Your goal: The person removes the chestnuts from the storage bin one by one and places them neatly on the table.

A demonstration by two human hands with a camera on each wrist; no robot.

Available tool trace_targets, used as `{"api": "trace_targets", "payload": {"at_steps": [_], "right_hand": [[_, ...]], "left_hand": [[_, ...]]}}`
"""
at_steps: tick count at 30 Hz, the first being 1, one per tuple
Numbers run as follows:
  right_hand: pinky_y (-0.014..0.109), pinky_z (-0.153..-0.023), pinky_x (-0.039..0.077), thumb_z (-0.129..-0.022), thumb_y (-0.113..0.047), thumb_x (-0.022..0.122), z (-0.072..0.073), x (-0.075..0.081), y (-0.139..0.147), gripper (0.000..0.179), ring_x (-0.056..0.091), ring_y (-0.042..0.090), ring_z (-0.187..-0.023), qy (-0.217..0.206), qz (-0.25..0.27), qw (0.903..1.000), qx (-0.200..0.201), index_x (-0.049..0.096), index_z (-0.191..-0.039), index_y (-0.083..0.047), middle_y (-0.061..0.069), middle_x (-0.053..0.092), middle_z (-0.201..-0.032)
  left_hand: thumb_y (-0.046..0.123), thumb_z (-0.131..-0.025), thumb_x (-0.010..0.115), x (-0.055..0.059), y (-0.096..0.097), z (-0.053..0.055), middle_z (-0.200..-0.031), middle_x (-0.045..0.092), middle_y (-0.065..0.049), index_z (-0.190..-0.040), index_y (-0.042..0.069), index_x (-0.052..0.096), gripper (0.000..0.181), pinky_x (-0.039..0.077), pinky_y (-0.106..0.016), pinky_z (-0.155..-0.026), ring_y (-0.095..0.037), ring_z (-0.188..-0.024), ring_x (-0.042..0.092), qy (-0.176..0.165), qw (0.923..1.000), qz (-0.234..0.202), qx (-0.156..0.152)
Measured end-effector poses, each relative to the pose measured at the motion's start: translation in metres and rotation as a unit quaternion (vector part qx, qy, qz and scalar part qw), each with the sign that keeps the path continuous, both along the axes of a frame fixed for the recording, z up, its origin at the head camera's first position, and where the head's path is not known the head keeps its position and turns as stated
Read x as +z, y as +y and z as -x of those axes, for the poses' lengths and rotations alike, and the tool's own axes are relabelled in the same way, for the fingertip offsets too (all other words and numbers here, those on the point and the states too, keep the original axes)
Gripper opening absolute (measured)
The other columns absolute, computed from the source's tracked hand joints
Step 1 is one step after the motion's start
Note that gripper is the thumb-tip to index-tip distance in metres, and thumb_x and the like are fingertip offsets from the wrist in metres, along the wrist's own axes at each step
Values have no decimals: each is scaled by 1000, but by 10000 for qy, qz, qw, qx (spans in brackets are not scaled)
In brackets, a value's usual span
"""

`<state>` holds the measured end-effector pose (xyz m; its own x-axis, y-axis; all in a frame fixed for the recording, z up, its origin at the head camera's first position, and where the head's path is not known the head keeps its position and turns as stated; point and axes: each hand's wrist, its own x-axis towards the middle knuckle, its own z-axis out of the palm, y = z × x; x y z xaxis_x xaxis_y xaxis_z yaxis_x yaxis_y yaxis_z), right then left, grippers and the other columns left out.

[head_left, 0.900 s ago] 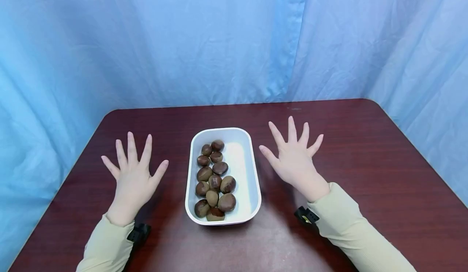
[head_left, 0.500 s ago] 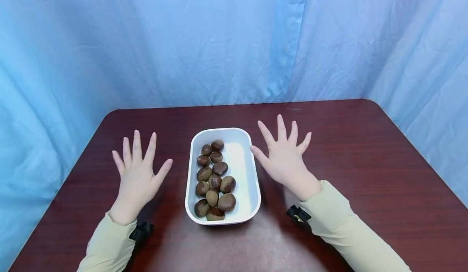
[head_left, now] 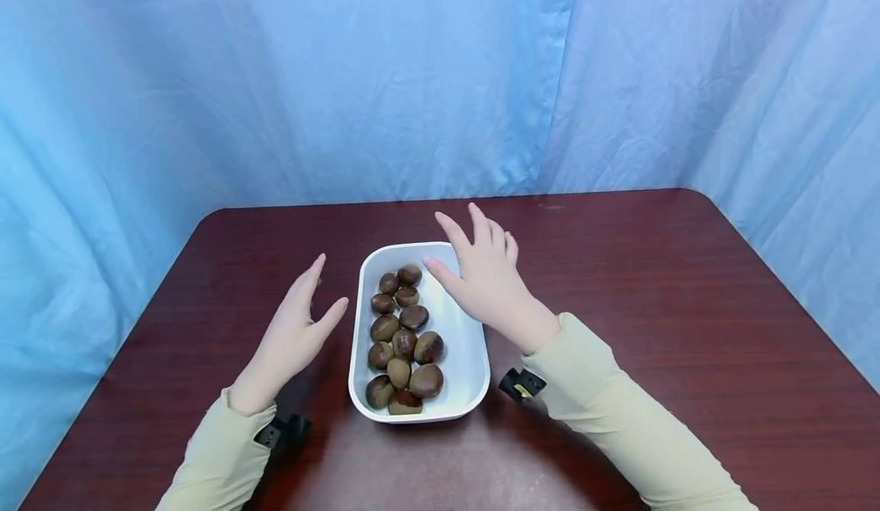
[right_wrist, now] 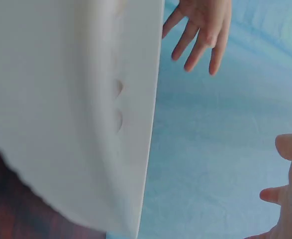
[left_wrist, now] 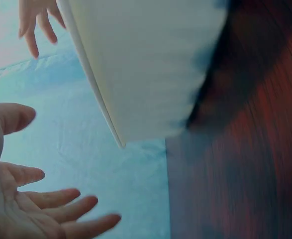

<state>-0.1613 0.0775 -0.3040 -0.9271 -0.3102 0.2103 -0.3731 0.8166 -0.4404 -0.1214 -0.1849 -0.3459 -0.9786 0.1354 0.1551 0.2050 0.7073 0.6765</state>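
A white rectangular tray (head_left: 464, 358) sits on the table in the head view, with several brown chestnuts (head_left: 415, 317) lying along its left side. My left hand (head_left: 289, 343) is just left of the tray, its thumb and fingers apart and holding nothing. Over the tray's far right corner is my right hand (head_left: 488, 282), fingers spread and loosely bent, nothing in its grasp. In the left wrist view the tray wall (left_wrist: 146, 69) stands beside the left hand (left_wrist: 31, 199). The right wrist view has the tray wall (right_wrist: 46, 99) at left and part of the right hand (right_wrist: 290, 194) at the edge.
The dark red wooden table (head_left: 653, 305) has rounded far corners. Pale blue curtains (head_left: 412, 76) hang behind it and at both sides. A black wrist camera (head_left: 522, 383) is strapped at the right sleeve, another wrist camera (head_left: 282, 431) at the left.
Both hands have moved inward toward the tray. The right hand has come over the tray's far right corner, and the left hand has turned sideways. The tray and chestnuts look unmoved.
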Motion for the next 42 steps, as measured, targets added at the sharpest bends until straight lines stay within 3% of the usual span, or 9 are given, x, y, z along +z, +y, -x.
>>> {"api": "trace_targets", "payload": {"at_steps": [4, 6, 12, 18, 24, 29, 33, 38, 42], "right_hand": [[59, -105, 29, -97, -48, 44, 9, 10, -13, 60, 24, 39, -137, -248, 513, 9982, 205, 29, -148, -21, 18, 14, -155], [55, -103, 35, -97, -47, 44, 14, 15, -20, 58, 28, 36, -137, -432, 867, 9948, 316, 32, -147, -19, 16, 19, -153], [43, -104, 39, -98, -41, 46, 27, 20, -38, 52, 43, 26, -128, -986, 1803, 9780, 350, 40, -142, -14, 12, 29, -147], [43, -100, 41, -97, -36, 49, 46, 6, -49, 44, 47, 26, -122, -1606, 2446, 9562, -24, 47, -134, -13, 14, 38, -141], [44, -103, 39, -96, -33, 51, 55, -13, -51, 43, 43, 27, -127, -2388, 2513, 9379, -127, 47, -134, -12, 13, 42, -141], [42, -98, 42, -95, -30, 52, 57, -26, -50, 39, 51, 26, -117, -2771, 2276, 9333, -195, 51, -129, -10, 10, 53, -132], [45, -95, 44, -95, -28, 51, 59, -35, -49, 38, 51, 26, -115, -3088, 2252, 9237, -274, 53, -129, -10, 9, 55, -131], [53, -99, 42, -94, -29, 52, 59, -43, -46, 46, 44, 28, -128, -3501, 2414, 9043, -373, 49, -137, -13, 9, 49, -139], [55, -100, 40, -94, -28, 54, 58, -47, -49, 49, 42, 30, -131, -3656, 2542, 8946, -367, 47, -139, -13, 9, 46, -142]], "left_hand": [[18, -95, 57, 1, 4, 4, -148, 34, -21, -150, 7, 21, 66, 42, -53, -99, -37, -132, 40, -329, 9954, -900, -7], [15, -95, 58, 0, 6, 7, -146, 37, -21, -149, 6, 24, 65, 43, -51, -98, -37, -131, 42, -462, 9923, -1146, -20], [12, -93, 61, -3, 10, 14, -144, 40, -22, -146, 5, 30, 62, 43, -50, -99, -37, -129, 44, -697, 9907, -1161, -143], [10, -92, 62, -9, 15, 18, -141, 43, -24, -143, 2, 35, 59, 45, -50, -97, -37, -128, 46, -885, 9864, -1370, -203], [8, -90, 64, -19, 19, 20, -136, 49, -22, -139, 2, 42, 54, 49, -47, -92, -37, -124, 50, -990, 9842, -1449, -236], [4, -89, 64, -23, 18, 20, -138, 45, -23, -141, 3, 40, 57, 52, -45, -87, -37, -123, 51, -1168, 9811, -1507, -327], [2, -89, 63, -23, 17, 21, -141, 41, -24, -143, 4, 36, 60, 54, -43, -85, -38, -124, 50, -1518, 9701, -1855, -392], [2, -90, 62, -22, 16, 23, -140, 41, -24, -144, 5, 34, 61, 54, -41, -84, -38, -123, 49, -1991, 9512, -2330, -365], [0, -90, 60, -22, 13, 22, -141, 40, -23, -145, 5, 34, 61, 55, -40, -83, -38, -123, 49, -2156, 9443, -2468, -311]]}}
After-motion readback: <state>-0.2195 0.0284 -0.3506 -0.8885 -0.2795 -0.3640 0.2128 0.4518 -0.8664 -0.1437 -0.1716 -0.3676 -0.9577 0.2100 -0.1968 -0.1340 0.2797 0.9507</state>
